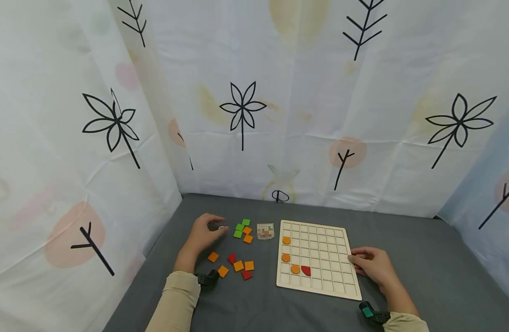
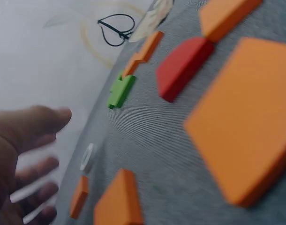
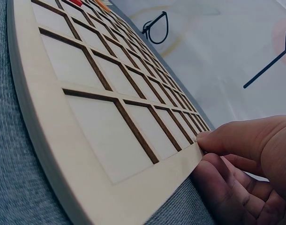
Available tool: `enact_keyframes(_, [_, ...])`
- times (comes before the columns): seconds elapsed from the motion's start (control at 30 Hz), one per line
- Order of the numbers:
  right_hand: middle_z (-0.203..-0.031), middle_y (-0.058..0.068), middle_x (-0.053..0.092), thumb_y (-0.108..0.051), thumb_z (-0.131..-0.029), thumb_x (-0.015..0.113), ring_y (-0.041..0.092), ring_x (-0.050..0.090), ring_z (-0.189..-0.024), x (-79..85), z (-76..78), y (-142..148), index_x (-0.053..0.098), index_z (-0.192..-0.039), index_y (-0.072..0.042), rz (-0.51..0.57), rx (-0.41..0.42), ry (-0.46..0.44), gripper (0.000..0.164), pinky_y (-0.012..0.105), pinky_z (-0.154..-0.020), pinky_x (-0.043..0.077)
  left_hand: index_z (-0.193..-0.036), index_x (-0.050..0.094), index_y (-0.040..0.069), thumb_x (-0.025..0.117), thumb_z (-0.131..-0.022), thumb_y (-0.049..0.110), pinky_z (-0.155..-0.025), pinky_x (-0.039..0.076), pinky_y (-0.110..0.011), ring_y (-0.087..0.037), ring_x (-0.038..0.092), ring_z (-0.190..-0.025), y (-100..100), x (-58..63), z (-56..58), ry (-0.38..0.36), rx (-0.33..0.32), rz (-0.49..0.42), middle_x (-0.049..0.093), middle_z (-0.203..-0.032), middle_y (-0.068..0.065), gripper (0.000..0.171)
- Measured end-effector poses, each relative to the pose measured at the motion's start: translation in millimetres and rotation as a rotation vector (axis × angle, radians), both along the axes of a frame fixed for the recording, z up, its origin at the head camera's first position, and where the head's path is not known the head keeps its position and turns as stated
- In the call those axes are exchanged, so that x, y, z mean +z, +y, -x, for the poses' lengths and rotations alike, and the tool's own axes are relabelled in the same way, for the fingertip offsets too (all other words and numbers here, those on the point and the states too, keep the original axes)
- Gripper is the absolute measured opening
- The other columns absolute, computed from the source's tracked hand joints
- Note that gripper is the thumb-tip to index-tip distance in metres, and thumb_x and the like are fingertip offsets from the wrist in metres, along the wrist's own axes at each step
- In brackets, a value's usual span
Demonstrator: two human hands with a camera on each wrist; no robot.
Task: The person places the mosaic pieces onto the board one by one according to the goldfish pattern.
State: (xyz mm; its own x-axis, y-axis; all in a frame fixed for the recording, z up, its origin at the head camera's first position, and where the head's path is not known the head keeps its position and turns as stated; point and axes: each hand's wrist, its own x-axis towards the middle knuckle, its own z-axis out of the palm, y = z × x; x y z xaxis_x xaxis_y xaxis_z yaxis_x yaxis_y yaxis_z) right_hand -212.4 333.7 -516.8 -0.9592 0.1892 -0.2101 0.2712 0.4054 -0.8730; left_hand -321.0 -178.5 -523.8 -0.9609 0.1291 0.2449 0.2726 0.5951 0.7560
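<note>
My left hand (image 1: 204, 234) is over the left side of the table, thumb and fingers spread apart with nothing between them. Close under it a small white ring-like piece (image 2: 87, 158) lies on the cloth, partly covered by the hand in the head view. To its right lie green square tiles (image 1: 239, 227) and orange tiles (image 1: 247, 239). With its thumb on the rim and fingers curled at the side, my right hand (image 1: 372, 265) pinches the right edge of a pale wooden grid board (image 1: 321, 293). Orange discs (image 1: 286, 258) and a red quarter-round piece (image 1: 306, 270) sit on the board's left part.
A small printed pattern card (image 1: 265, 231) lies between the green tiles and the board. Nearer the front left are more orange tiles (image 1: 223, 271) and red pieces (image 1: 246, 275). A printed white curtain (image 1: 304, 152) hangs behind the grey-covered table (image 1: 246, 309).
</note>
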Motion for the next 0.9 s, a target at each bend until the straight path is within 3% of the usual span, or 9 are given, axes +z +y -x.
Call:
enact_keyframes(0.17, [-0.098,0.007,0.072,-0.016,-0.099,0.076,0.012,0.072,-0.082,-0.2,0.0,-0.5,0.066,-0.132,0.011,0.0,-0.002,-0.002,0.044,0.028,-0.072,0.063,-0.12,0.08,0.007,0.088,-0.089,0.024,-0.106,0.048,-0.057,-0.035,0.061,-0.119,-4.3,-12.9,2.3,-0.018,0.062,0.067,0.07,-0.124,-0.014,0.037])
enact_keyframes(0.27, [-0.098,0.007,0.072,-0.016,-0.098,0.076,0.012,0.072,-0.081,-1.4,0.4,-0.5,0.066,-0.132,0.011,-0.006,-0.004,-0.004,0.044,0.028,-0.071,0.063,-0.119,0.08,0.007,0.088,-0.088,0.02,-0.107,0.047,-0.058,-0.036,0.06,-0.12,-4.6,-16.8,1.0,-0.035,0.076,0.063,0.07,-0.124,-0.015,0.035])
enact_keyframes(0.9, [-0.098,0.007,0.071,-0.017,-0.099,0.075,0.013,0.072,-0.082,-0.4,0.3,-1.7,0.066,-0.133,0.011,-0.009,-0.007,-0.012,0.044,0.028,-0.071,0.063,-0.11,0.082,0.005,0.087,-0.09,0.018,-0.102,0.049,-0.058,-0.038,0.058,-0.117,-2.3,-17.5,-2.3,-0.059,0.126,0.072,0.066,-0.122,-0.017,0.025])
